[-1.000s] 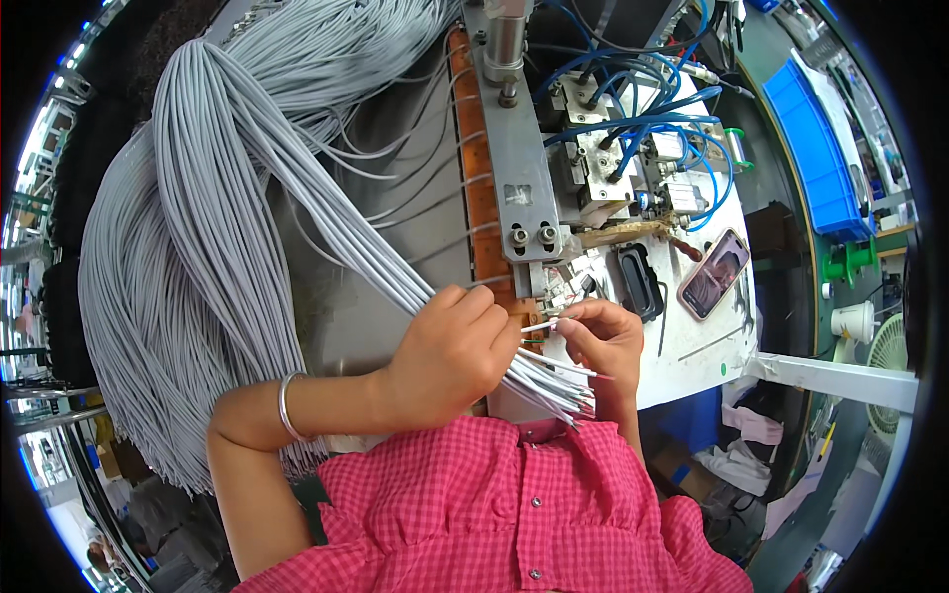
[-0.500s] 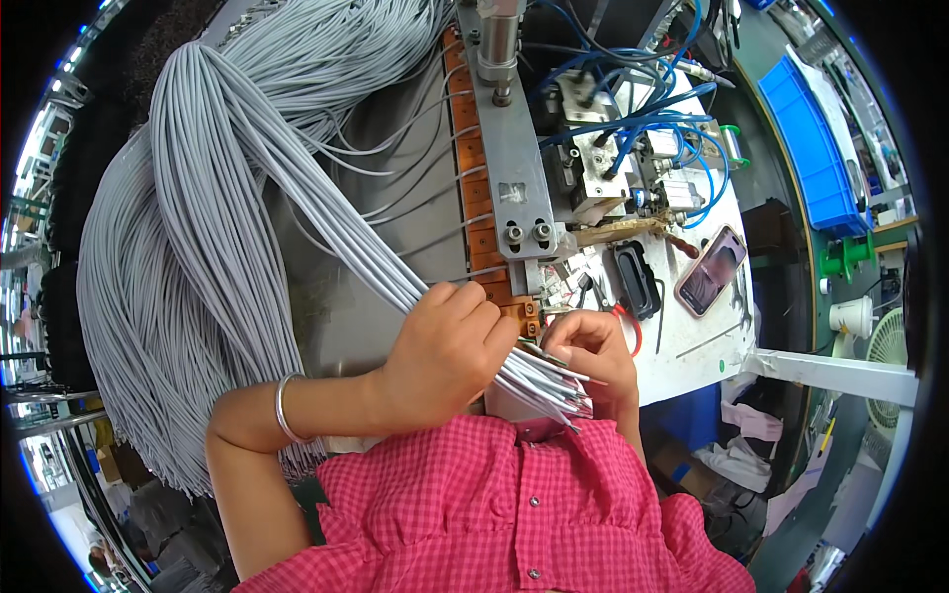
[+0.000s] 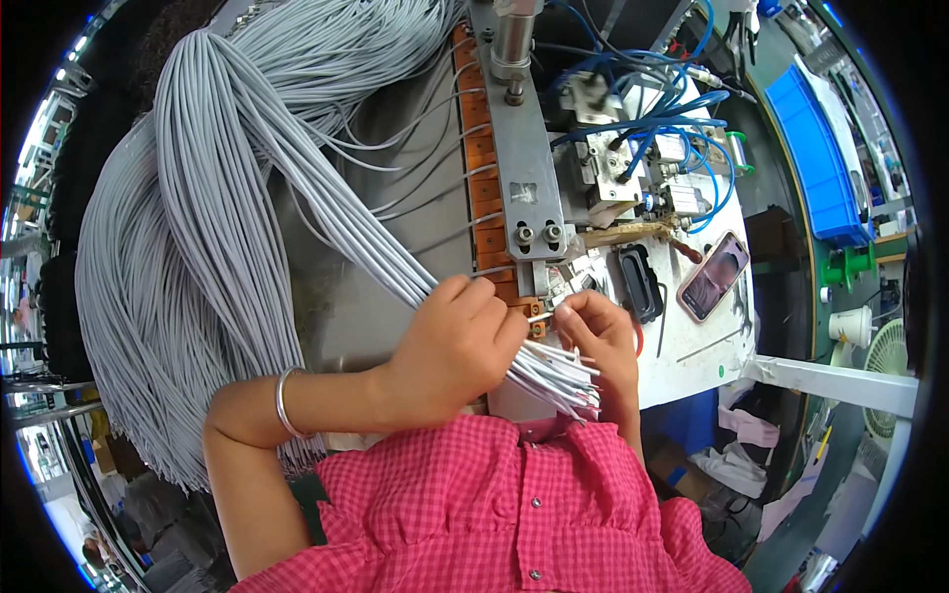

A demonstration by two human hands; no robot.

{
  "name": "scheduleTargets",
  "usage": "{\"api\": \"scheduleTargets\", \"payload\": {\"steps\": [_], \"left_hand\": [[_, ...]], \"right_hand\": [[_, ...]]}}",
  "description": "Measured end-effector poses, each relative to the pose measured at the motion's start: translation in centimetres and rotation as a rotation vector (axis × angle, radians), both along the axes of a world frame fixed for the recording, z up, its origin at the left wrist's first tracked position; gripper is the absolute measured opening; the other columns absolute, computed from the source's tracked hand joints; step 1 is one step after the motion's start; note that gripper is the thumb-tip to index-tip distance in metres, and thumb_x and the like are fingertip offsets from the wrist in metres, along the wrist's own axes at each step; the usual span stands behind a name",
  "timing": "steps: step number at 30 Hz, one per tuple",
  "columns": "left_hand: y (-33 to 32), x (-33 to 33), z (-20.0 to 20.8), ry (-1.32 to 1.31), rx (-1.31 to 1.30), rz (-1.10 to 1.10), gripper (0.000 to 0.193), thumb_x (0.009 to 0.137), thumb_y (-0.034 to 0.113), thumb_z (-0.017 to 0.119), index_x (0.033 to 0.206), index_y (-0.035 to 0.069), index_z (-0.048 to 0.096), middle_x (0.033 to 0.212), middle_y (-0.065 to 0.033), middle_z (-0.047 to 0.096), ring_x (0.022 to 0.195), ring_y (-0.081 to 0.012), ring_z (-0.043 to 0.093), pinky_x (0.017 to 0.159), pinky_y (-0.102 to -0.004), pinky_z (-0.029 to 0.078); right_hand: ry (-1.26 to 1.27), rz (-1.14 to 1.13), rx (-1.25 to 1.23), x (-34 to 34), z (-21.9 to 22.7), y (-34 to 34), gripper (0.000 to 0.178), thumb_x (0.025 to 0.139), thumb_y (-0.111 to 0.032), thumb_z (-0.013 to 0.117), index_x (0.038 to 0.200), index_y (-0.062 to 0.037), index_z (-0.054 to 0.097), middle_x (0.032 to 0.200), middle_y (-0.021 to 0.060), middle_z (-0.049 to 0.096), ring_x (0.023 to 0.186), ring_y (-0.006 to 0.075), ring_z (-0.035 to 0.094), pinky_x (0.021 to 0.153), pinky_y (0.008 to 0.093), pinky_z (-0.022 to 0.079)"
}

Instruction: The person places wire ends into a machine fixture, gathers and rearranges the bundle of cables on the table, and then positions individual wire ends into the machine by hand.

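Observation:
My left hand [image 3: 460,341] is closed round a bundle of grey cables [image 3: 381,255], whose white ends [image 3: 559,381] fan out past my fist. Between thumb and fingers, my right hand [image 3: 601,341] pinches the end of one cable [image 3: 541,317] that stands apart from the others. That cable's tip is covered by my fingertips. Just beyond both hands lies the near end of the orange block strip [image 3: 486,188], with single grey cables running into its side. The bundle loops back over a thick mass of grey cables [image 3: 188,267] on the left.
A steel bar with a cylinder [image 3: 524,188] rises over the strip. To its right are valves with blue tubes [image 3: 652,128], a black tray [image 3: 641,284], a phone [image 3: 714,277] and a thin rod [image 3: 707,341]. A blue bin [image 3: 816,153] stands far right.
My right hand has moved slightly up and away from the fanned ends, and a single cable end now shows between my hands. My left hand keeps its hold on the bundle.

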State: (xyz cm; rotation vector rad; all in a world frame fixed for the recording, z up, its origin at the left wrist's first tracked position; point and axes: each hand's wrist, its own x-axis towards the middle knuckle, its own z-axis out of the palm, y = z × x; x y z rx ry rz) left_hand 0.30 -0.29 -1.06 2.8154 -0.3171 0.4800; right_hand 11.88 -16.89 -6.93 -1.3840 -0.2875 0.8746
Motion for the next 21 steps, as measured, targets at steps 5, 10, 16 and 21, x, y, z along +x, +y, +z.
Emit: {"api": "scheduleTargets", "payload": {"steps": [5,10,16,21], "left_hand": [[0.1,-0.1,0.2,0.076,0.061,0.036,0.019,0.062,0.012,0.058,0.078,0.001,0.056,0.066,-0.0059,0.046,0.068,-0.0211,0.047,0.064,-0.0338,0.038],[0.0,0.1,-0.1,-0.005,0.081,0.042,0.026,0.063,0.011,0.057,0.085,-0.002,0.058,0.065,-0.0048,0.046,0.067,-0.0205,0.047,0.061,-0.0336,0.036],[-0.3,0.1,0.3,-0.004,-0.029,0.004,0.029,0.063,0.01,0.057,0.089,-0.003,0.06,0.067,-0.0046,0.048,0.069,-0.0202,0.048,0.06,-0.0327,0.035],[0.0,-0.4,0.5,0.036,-0.046,0.003,0.035,0.06,0.009,0.059,0.092,-0.004,0.06,0.07,-0.0053,0.051,0.069,-0.0203,0.048,0.059,-0.0323,0.034]], "right_hand": [[0.139,0.148,0.074,0.6,-0.2,-0.1,0.011,0.088,-0.011,0.058,0.088,0.0002,0.057,0.062,-0.0035,0.05,0.05,0.001,0.041,0.045,0.0164,0.031],[0.011,0.104,-0.033,0.2,0.5,-0.2,0.013,0.083,-0.005,0.062,0.095,-0.0004,0.058,0.066,-0.002,0.052,0.056,0.0033,0.046,0.048,0.0172,0.034],[-0.494,0.278,0.117,-0.1,2.1,-0.1,0.014,0.077,-0.002,0.068,0.091,0.0002,0.065,0.072,-0.0018,0.058,0.059,0.0036,0.049,0.052,0.0179,0.039],[-0.535,0.088,0.096,-0.8,2.2,0.1,0.006,0.078,-0.001,0.067,0.083,0.0021,0.066,0.075,0.0017,0.063,0.06,0.0044,0.054,0.054,0.0169,0.041]]}}
